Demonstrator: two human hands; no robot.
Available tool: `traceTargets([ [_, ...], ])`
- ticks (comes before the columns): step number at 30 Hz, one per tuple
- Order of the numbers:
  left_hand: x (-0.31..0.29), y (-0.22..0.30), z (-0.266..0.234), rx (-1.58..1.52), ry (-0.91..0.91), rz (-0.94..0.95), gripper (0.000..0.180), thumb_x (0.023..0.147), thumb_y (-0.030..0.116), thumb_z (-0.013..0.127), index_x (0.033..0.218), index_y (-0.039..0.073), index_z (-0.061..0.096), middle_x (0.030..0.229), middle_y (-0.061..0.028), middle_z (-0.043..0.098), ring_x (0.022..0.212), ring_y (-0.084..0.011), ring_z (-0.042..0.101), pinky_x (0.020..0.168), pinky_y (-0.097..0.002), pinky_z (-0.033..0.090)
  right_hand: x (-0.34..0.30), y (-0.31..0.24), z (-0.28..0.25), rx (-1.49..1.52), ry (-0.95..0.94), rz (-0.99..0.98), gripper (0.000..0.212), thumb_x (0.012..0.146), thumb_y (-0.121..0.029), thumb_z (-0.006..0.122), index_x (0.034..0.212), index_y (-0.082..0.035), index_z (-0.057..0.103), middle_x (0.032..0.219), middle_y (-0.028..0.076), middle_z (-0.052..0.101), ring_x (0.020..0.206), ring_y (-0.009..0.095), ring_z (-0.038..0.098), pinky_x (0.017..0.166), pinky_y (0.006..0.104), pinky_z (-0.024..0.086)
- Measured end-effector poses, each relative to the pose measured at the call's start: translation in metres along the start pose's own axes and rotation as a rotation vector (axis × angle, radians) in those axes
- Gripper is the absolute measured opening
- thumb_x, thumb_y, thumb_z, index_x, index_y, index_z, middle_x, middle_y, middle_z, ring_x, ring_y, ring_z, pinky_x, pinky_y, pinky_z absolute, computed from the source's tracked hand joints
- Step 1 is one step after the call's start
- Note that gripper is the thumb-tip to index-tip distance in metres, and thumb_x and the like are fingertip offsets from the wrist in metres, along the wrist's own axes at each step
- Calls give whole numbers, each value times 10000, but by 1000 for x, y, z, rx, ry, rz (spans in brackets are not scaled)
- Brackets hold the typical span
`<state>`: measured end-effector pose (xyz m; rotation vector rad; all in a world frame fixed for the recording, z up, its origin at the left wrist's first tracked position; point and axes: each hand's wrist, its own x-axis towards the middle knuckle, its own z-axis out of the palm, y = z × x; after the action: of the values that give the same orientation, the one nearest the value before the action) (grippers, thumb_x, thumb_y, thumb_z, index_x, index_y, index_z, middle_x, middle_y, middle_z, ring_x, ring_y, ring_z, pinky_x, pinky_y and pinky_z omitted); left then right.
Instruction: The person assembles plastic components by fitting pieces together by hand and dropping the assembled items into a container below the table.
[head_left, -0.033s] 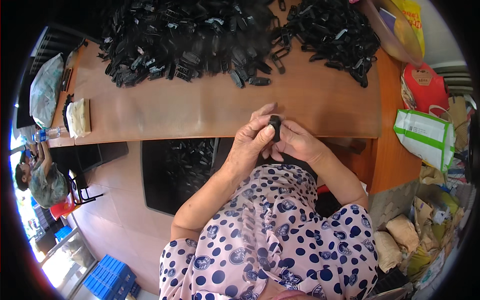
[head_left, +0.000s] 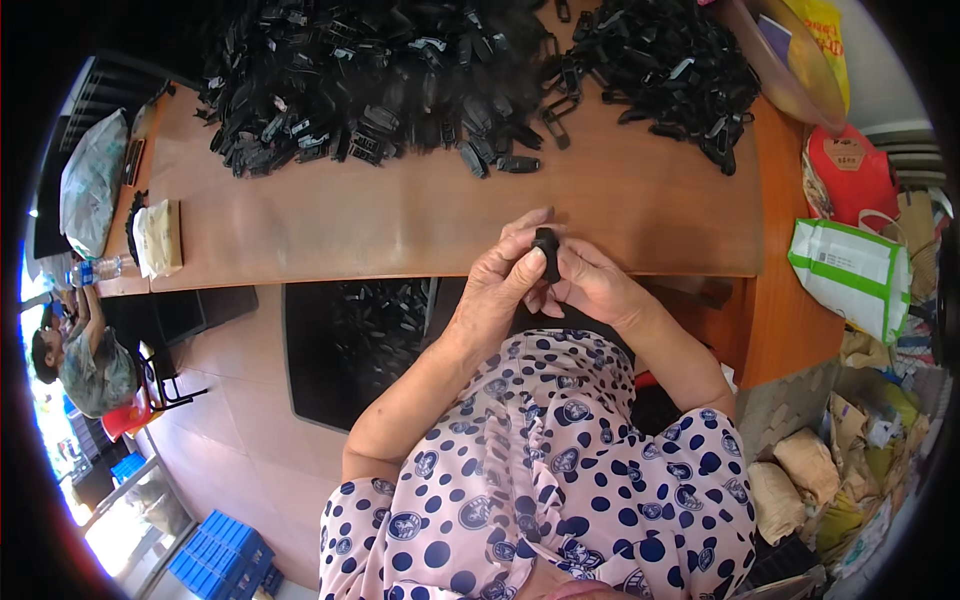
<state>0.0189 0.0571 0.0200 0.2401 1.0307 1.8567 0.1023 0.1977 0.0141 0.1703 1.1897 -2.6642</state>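
Between my two hands, by the table's near edge, is a small black plastic piece (head_left: 546, 256), long and narrow with rounded ends. My left hand (head_left: 507, 266) is closed on it, the thumb pressed along its face. From the other side, the bent fingers of my right hand (head_left: 600, 282) pinch its edge; some fingertips are hidden behind the piece. Farther back on the table lies a large heap of black plastic parts (head_left: 370, 90), with a smaller heap of similar black frames (head_left: 670, 75) to its right.
The wooden table (head_left: 330, 225) spans the view. Below its edge, left of my lap, a dark tray (head_left: 320, 370) holds more black parts. Bags, a green-white one (head_left: 850, 275) among them, crowd the right side. Another person (head_left: 90, 360) sits far left, beyond blue crates (head_left: 220, 550).
The black plastic piece has shifted very slightly to the left with my fingers. Otherwise both hands keep the same hold.
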Motion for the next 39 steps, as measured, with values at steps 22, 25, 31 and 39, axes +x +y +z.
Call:
traceTargets([
  [22, 76, 15, -27, 1910, 96, 610, 122, 825, 87, 594, 945, 90, 574, 971, -96, 543, 901, -267, 602, 626, -392, 514, 71, -58, -94, -1612, 770, -427, 192, 858, -195, 657, 920, -26, 590, 890, 68, 611, 763, 201, 597, 674, 319, 479],
  [25, 68, 12, -32, 1755, 149, 647, 166, 825, 50, 589, 985, 89, 561, 889, -89, 578, 808, -249, 616, 612, -369, 509, 58, -59, -84, -822, 575, -387, 186, 903, -199, 600, 1006, -47, 567, 844, 7, 595, 718, 84, 546, 581, 245, 434],
  [31, 50, 21, -38, 547, 168, 254, 223, 870, 124, 633, 1084, 105, 573, 777, -16, 567, 655, -96, 543, 565, -260, 467, 29, -61, -33, -476, 308, -177, 123, 930, -94, 556, 1043, -46, 560, 868, 16, 584, 657, 31, 495, 488, 150, 326],
  [39, 15, 30, -29, 373, 114, 178, 300, 854, 59, 666, 1144, 38, 593, 763, 14, 566, 619, -53, 514, 546, -191, 438, 26, -51, -4, -297, 137, -120, 116, 934, -84, 558, 1034, -27, 557, 849, 55, 610, 614, 52, 495, 466, 155, 314],
])
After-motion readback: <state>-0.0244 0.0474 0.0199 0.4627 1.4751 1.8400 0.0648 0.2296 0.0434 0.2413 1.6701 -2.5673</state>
